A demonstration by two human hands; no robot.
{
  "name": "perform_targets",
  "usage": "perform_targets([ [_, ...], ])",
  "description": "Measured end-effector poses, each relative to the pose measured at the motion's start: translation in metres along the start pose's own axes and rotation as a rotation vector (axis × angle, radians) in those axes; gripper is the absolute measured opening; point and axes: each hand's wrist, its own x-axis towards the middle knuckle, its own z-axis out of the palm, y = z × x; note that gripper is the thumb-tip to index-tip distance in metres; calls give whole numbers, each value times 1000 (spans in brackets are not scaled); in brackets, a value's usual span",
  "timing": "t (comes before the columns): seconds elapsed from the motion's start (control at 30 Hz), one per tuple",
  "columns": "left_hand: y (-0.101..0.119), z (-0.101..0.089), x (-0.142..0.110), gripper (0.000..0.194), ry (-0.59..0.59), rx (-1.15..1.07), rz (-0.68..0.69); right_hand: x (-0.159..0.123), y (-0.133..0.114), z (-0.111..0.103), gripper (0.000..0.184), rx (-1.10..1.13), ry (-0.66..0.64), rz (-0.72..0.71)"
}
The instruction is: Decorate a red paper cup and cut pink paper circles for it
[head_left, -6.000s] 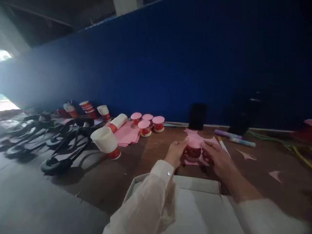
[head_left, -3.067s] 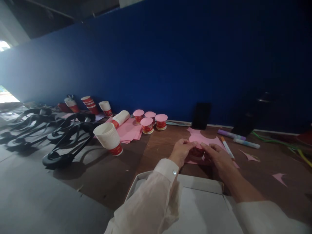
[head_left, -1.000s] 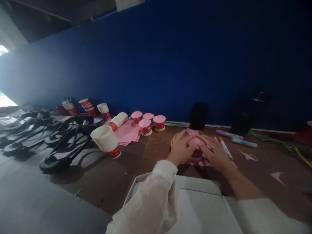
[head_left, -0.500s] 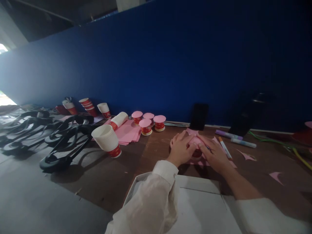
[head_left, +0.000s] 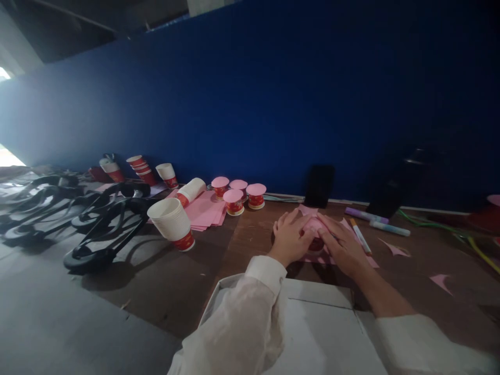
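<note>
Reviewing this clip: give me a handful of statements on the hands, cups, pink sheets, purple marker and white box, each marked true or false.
1. The left hand and right hand both touch a pink disc. True.
2. The purple marker lies on the stack of pink sheets. False: it lies on the brown tabletop, right of the hands.
3. Four red cups topped with pink discs stand grouped together. True.
4. A white box sits between the hands and the blue wall. False: it is on the wearer's side of the hands.
5. A toppled cup stack rests on the pink sheets. True.
</note>
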Motion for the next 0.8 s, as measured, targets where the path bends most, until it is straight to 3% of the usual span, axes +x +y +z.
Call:
perform_targets([
  [0.13,-3,0,2,55,54,-49,8,-7,-3,-6,63,54,133,-19],
  [0.3,0,-7,-3,60,268,-27,-70,-12,-3,-13,72,-80,376,33],
  [0.37,5,-8,-9,58,269,46,-65,-14,-1,-8,75,-163,354,-10],
  [0.57,18,0,-20,67,86,185,29,-24,-13,11,74,-308,127,-50],
  [0.8,16,3,-17,66,73,204,38,-25,-22,11,76,-358,77,17],
])
